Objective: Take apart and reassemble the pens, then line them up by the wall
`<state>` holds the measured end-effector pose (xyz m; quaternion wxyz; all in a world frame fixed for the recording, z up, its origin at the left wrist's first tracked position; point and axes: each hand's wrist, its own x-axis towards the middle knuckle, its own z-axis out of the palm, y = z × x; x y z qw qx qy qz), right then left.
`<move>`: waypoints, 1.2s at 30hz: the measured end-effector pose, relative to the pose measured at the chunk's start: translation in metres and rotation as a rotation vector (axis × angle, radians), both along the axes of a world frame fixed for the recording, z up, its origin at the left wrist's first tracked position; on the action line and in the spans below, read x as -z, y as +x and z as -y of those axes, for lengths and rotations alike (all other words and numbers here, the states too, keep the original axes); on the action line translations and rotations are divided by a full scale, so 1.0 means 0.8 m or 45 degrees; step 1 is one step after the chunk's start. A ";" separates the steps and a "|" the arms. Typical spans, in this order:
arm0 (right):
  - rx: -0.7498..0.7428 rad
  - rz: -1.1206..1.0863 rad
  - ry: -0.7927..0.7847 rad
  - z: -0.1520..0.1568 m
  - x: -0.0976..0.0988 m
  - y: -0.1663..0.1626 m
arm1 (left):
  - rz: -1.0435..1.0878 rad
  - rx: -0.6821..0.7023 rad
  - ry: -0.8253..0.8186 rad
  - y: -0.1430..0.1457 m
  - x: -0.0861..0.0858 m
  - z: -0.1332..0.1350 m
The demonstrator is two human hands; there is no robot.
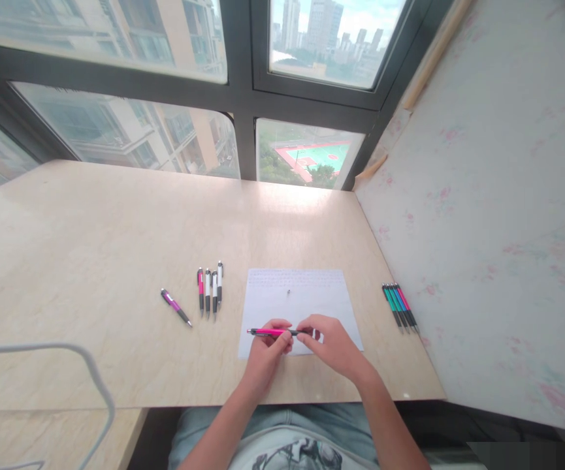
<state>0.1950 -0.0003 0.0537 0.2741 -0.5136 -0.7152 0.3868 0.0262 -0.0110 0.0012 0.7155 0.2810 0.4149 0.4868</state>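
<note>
I hold a pink pen (268, 332) level over the lower edge of a white sheet of paper (298, 299). My left hand (268, 349) is closed round the pen's middle. My right hand (330, 343) pinches its dark right end with fingers pressed together. A tiny dark part (289, 291) lies on the paper above the hands.
Several pens (209, 290) lie side by side left of the paper, with a single purple pen (176, 307) further left. Another group of coloured pens (400, 305) lies by the table's right edge. A papered wall (498, 215) stands to the right, a white cable (66, 359) at lower left.
</note>
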 end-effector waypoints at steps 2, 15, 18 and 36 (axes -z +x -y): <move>0.022 -0.017 0.001 0.002 0.004 0.002 | 0.029 -0.010 -0.014 -0.001 -0.001 0.000; 0.234 0.005 -0.032 0.013 0.013 0.053 | 0.206 -0.081 -0.037 -0.002 -0.001 0.002; 0.364 0.069 -0.088 0.011 0.028 0.061 | 0.215 -0.086 -0.050 -0.002 -0.002 0.000; 0.618 0.224 -0.079 -0.057 0.040 -0.022 | 0.236 -0.103 -0.072 -0.001 0.000 0.001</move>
